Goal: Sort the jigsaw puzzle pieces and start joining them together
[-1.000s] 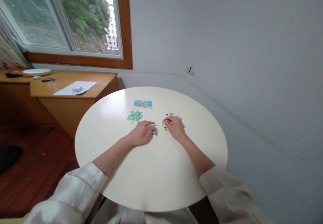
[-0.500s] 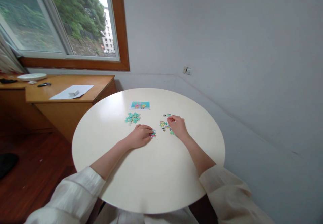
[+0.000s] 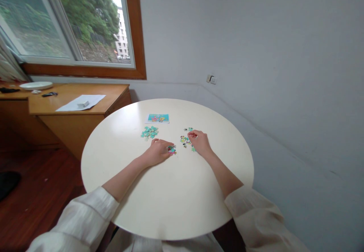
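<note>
Puzzle pieces (image 3: 173, 151) lie mid-frame beside your left hand (image 3: 156, 152), thumb and fingers apart. Right of centre, your right hand (image 3: 200, 143) pinches, contents unclear.

On the round cream table (image 3: 173, 199) lie a cartoon card (image 3: 158, 118), piled teal jigsaw pieces (image 3: 149, 132), a multicoloured cluster (image 3: 173, 151) and scattered pieces (image 3: 184, 140).

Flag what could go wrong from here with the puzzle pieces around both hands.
1. The left hand is right at the small colorful cluster, so a slip might knock those pieces askew.
2. The right hand hides some of the scattered pieces beside it; one could get dragged or overlooked.
3. The teal pile lies just beyond the left hand, so a forward sweep might scatter it.
</note>
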Motion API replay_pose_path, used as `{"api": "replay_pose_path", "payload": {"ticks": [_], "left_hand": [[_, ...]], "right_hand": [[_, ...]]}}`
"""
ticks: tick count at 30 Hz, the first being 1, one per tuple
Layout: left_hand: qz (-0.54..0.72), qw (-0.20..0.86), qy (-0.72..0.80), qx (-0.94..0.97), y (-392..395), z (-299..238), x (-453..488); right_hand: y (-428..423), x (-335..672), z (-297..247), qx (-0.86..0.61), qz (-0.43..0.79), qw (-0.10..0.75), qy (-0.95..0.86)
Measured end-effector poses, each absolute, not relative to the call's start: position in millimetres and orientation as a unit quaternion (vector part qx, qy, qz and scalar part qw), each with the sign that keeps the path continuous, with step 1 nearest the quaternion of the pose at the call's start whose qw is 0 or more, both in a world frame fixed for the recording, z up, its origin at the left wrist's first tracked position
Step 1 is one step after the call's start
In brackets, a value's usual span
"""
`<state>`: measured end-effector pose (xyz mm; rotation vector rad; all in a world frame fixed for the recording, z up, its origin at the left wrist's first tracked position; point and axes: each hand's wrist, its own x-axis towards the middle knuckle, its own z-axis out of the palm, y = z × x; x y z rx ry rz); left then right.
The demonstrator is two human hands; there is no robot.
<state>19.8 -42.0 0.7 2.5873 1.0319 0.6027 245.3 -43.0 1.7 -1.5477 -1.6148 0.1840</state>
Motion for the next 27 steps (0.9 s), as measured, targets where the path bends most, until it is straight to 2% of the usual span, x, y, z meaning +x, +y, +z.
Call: {"api": "replay_pose_path", "payload": {"ticks": [27], "left_hand": [[0.218,0.150,0.344,0.901,-46.1,5.5,18.6]], "right_hand": [[-41.1,244.9,-2.2,-0.605,0.083,0.437,-0.660]]}}
